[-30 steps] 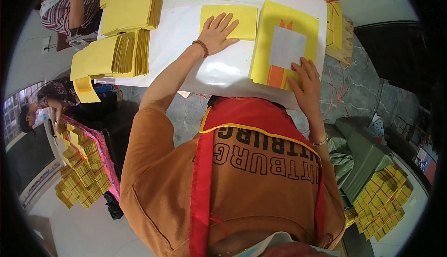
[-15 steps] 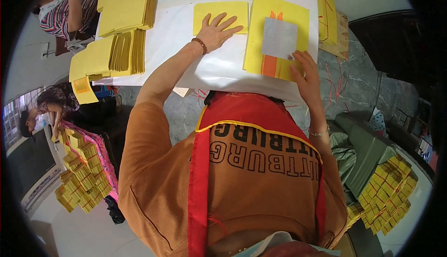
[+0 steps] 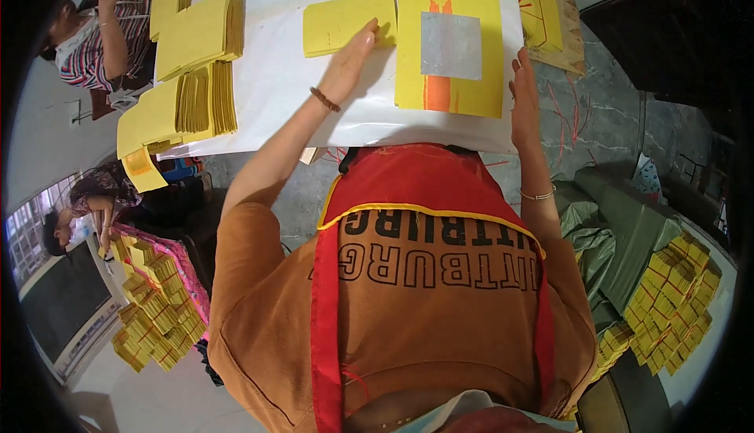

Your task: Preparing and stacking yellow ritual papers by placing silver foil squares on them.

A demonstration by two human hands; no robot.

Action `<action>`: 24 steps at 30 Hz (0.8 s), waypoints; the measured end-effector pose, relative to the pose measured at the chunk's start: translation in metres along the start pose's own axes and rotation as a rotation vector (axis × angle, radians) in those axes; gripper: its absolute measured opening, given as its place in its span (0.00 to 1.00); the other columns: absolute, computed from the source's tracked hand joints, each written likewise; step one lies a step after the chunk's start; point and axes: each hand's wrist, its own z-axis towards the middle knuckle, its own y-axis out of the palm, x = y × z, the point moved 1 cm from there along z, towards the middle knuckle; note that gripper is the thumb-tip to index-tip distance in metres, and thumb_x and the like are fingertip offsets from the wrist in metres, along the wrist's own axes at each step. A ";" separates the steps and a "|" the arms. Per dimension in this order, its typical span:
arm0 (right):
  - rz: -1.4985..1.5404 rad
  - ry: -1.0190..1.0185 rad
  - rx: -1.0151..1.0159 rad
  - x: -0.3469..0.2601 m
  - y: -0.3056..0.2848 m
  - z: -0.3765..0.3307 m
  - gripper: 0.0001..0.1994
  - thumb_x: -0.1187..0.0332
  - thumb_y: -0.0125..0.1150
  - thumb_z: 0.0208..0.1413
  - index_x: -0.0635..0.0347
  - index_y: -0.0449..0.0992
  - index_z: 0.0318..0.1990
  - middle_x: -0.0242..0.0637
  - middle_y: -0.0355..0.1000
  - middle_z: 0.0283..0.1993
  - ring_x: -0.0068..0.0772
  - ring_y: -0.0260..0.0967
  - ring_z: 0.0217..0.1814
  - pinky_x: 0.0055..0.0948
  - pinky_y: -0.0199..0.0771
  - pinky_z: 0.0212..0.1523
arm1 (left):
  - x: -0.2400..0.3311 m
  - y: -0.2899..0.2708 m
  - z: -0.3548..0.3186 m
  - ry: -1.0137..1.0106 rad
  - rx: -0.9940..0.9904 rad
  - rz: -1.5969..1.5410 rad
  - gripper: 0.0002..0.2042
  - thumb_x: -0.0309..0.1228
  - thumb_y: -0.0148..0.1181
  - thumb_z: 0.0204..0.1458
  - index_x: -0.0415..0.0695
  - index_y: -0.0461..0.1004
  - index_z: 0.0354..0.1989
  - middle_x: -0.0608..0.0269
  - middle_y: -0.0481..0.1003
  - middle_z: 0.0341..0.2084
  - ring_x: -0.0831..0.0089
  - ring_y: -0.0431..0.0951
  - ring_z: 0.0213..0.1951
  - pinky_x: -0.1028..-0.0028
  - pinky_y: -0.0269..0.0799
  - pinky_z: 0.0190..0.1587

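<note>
A large yellow sheet [image 3: 452, 80] with a silver foil square [image 3: 450, 44] and an orange stripe lies flat on the white table [image 3: 283, 80]. My right hand [image 3: 525, 95] rests flat at this sheet's right edge, fingers stretched out. To the sheet's left lies a smaller stack of plain yellow paper [image 3: 338, 21]. My left hand [image 3: 349, 64] lies palm down with its fingertips on that stack's lower right corner. It wears a bead bracelet on the wrist. Neither hand grips anything.
Several stacks of yellow paper [image 3: 196, 64] fill the table's left side, and more lie at its right edge [image 3: 542, 9]. Two other people [image 3: 94, 32] work at the left. Tied yellow bundles are piled at the left [image 3: 149, 315] and right [image 3: 667, 292], beside green sacks [image 3: 620, 221].
The large sheet has gone from lifted and tilted to flat on the table. My right hand slid from its lower corner to its right edge. My left hand stayed on the small stack.
</note>
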 end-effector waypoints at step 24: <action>0.314 0.133 -0.035 0.008 0.022 0.004 0.29 0.50 0.19 0.65 0.59 0.45 0.66 0.38 0.44 0.69 0.34 0.39 0.71 0.29 0.36 0.68 | -0.005 0.059 -0.024 0.304 -0.055 0.480 0.58 0.54 0.67 0.35 0.37 0.32 0.65 0.37 0.35 0.64 0.46 0.37 0.66 0.56 0.38 0.65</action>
